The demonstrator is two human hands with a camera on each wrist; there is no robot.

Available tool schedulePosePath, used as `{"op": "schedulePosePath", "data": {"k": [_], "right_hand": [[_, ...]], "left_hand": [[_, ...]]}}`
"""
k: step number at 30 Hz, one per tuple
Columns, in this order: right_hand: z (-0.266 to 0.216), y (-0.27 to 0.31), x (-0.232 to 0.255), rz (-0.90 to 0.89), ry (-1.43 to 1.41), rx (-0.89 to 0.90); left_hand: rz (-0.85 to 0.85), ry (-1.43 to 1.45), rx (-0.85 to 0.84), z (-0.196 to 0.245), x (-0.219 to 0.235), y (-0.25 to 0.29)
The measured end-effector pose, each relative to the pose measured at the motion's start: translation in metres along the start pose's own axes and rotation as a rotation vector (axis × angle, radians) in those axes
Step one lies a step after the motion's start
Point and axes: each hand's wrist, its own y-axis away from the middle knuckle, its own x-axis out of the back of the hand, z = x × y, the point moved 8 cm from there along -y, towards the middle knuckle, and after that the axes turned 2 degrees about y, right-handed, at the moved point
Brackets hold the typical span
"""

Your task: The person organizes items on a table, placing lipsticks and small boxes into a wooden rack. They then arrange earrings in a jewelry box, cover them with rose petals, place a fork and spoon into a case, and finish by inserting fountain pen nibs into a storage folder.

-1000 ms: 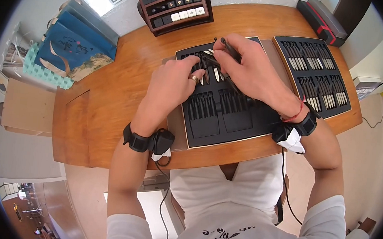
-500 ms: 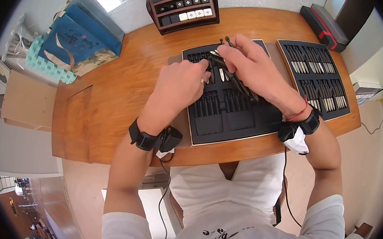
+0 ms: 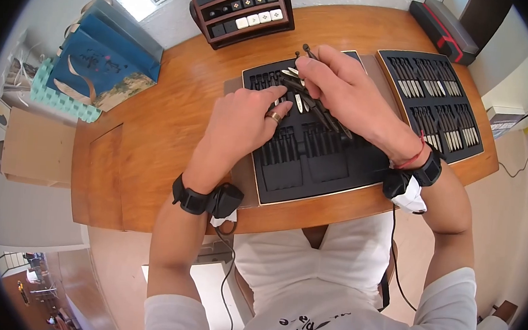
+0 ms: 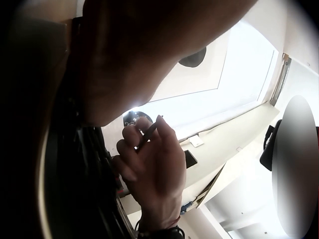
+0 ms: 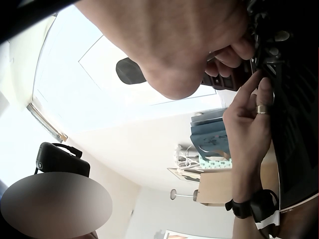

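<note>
Slender dark pieces with pale tips lie in a black slotted tray (image 3: 363,166). My right hand (image 3: 353,91) is over the tray's upper part and grips several dark pieces (image 3: 321,110), one knobbed end sticking out above the fingers. In the left wrist view a dark slender piece (image 4: 146,136) shows between that hand's fingers. My left hand (image 3: 239,123), with a ring, reaches to the upper left slots; its index finger and thumb are extended, touching the tray area. Whether anything lies between them is hard to see. The right wrist view shows the left hand (image 5: 249,129) beside the dark tray.
A second tray (image 3: 427,100) of similar pieces lies at the right. Behind stand a wooden rack (image 3: 242,9) with red, black and white blocks and a long dark case (image 3: 442,31). A blue bag (image 3: 108,59) stands at the left edge of the wooden table (image 3: 147,149).
The left index finger and thumb have spread a little at the slots. The right hand stays over the upper tray, its held pieces tilted slightly differently.
</note>
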Motion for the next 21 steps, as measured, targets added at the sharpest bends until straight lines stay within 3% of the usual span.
{"op": "schedulePosePath", "data": {"k": [6,13,21], "right_hand": [[-0.001,-0.001,-0.002,-0.005,0.038,0.051],[-0.002,-0.001,-0.002,-0.008,0.071,0.041],[0.0,-0.001,-0.002,-0.015,0.049,0.043]], "left_hand": [[-0.072,0.022,0.047,0.001,0.003,0.001],[-0.026,0.034,-0.001,-0.004,0.001,0.001],[-0.065,0.168,0.086,-0.009,0.003,0.0]]}}
